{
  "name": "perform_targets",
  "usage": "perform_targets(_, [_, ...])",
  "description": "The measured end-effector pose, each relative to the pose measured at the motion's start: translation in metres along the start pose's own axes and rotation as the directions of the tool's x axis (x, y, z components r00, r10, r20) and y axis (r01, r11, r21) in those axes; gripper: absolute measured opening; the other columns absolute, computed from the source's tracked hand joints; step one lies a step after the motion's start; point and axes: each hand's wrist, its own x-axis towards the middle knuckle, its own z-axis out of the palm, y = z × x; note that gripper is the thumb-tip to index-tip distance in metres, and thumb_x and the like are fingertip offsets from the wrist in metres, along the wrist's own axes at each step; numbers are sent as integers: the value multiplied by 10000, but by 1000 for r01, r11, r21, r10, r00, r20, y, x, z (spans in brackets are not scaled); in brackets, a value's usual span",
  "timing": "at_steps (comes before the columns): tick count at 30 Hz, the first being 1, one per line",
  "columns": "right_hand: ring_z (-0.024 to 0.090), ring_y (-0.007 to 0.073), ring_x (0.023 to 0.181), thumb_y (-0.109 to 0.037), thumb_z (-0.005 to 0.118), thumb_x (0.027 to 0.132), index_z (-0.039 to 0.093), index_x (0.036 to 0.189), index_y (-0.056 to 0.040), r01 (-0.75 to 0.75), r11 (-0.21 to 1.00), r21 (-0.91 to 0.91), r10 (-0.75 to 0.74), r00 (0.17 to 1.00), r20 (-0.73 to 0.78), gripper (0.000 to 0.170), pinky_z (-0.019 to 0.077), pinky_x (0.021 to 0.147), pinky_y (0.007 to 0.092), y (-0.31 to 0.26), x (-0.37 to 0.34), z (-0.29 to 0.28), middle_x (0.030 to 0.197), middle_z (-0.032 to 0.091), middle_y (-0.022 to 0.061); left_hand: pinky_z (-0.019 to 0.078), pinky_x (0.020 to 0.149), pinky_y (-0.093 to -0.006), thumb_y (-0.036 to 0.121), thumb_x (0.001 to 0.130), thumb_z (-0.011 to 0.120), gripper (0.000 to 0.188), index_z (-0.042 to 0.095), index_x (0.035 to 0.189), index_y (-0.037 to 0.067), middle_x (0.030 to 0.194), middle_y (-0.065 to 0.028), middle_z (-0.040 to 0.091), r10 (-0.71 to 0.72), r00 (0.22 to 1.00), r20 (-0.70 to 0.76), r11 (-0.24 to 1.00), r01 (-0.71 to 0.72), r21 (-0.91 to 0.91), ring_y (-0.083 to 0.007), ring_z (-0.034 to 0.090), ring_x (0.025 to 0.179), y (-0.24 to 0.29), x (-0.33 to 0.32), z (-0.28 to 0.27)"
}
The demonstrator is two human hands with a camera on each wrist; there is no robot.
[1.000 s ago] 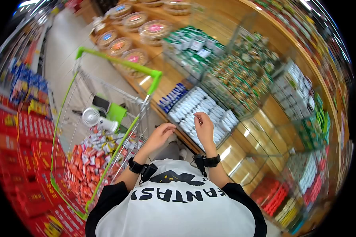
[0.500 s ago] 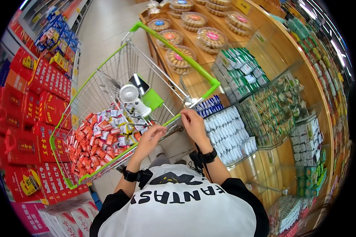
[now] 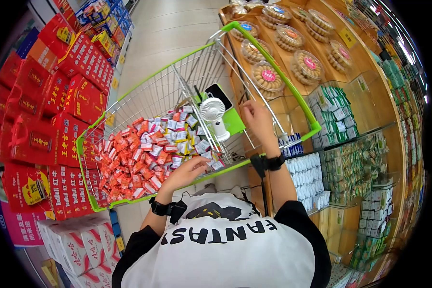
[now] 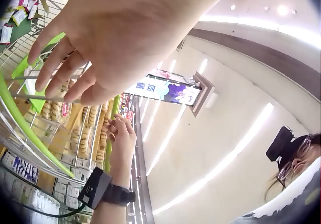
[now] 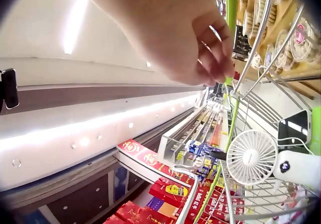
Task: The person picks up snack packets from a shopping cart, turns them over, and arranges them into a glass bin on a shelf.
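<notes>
A shopping cart [image 3: 151, 77] with green rails stands in front of me. Individually wrapped snacks [image 3: 139, 161], red ones beside white and yellow ones, fill part of its basket. Over the cart's near rail hovers my left hand [image 3: 186, 173], its fingers loosely extended and nothing in them. My right hand [image 3: 259, 120] is above the cart's right end, near the green handle [image 3: 293, 89], with its fingers loosely bent and holding nothing. Next to that hand, a white handheld fan [image 3: 212, 110] and a dark-screened phone [image 3: 219, 96] lie at the green seat panel [image 3: 234, 122].
Red boxed drinks [image 3: 57, 101] are stacked along the left, with white cartons [image 3: 89, 245] below. On the right, a wooden shelf [image 3: 285, 101] carries round tubs of cookies [image 3: 308, 67] and clear bins of wrapped snacks [image 3: 333, 115]. A tiled aisle [image 3: 151, 29] runs ahead.
The view has swung round, so the cart now lies squarely in front of me. My right hand has gone from above the white packets to the cart's handle end. The left hand stays near the rail.
</notes>
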Motion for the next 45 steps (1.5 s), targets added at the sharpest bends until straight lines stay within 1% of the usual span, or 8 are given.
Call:
perform_targets(5, [593,335,776,-109,479,774,589,1019,-107,93,944,-318,-15,971,238,268,476,695,430,54,49,57,828,619,170,436,773,-271,174,890,492,288,499,1121,2,997,-78,573,15,993,-115,997,-6,81,-142,546,898,8,-26,-22])
perform_targets(10, [611,308,822,-67,451,768,234,1375,-251,188,756,-627,249,803,542,670,482,696,439,87,62,112,955,620,157,432,796,-260,168,886,492,290,495,1125,4,1006,-77,577,-74,946,-317,992,38,-121,-144,549,916,-1,-64,-27])
perform_targets(14, [607,304,878,-123,449,788,89,1399,-305,133,716,-686,432,687,584,732,476,736,416,130,55,135,1035,599,154,434,806,-267,141,882,480,282,493,1129,5,1026,-86,574,-40,930,-364,988,-16,-152,-155,552,933,-18,-87,-28])
perform_targets(23, [590,341,915,-191,496,765,69,1402,-247,28,787,-616,385,758,526,768,469,769,432,110,64,106,1060,575,212,448,780,-276,128,875,464,264,513,1110,20,1025,-92,589,-171,843,-510,951,7,-308,-159,572,911,-39,-104,-40])
perform_targets(31, [593,355,820,-378,527,770,654,800,-7,98,821,-563,329,724,606,394,469,740,429,94,9,42,847,621,207,444,688,-269,226,862,495,249,560,1015,41,842,-52,609,-355,717,-600,931,214,-295,-140,580,804,-87,-105,-65])
perform_targets(33, [590,356,794,-364,508,791,651,838,-43,174,836,-521,295,658,693,355,467,706,430,67,-14,23,838,623,187,440,668,-283,273,847,534,293,568,953,2,816,-75,605,-222,826,-518,914,362,185,-160,572,760,-99,-111,-68])
perform_targets(39, [583,375,824,-416,457,813,643,870,-43,233,892,-387,243,474,846,421,465,739,439,47,-65,15,856,623,193,441,694,-286,264,839,552,296,607,909,-19,806,-113,610,-470,832,-295,759,552,345,-179,557,742,-107,-118,-75])
perform_targets(45, [575,345,737,-416,410,867,614,778,-64,285,928,-239,21,601,799,416,448,673,430,50,-79,11,738,602,147,441,726,-293,253,864,520,285,578,986,2,895,-122,594,-312,886,-342,893,396,212,-179,559,819,-111,-125,-67])
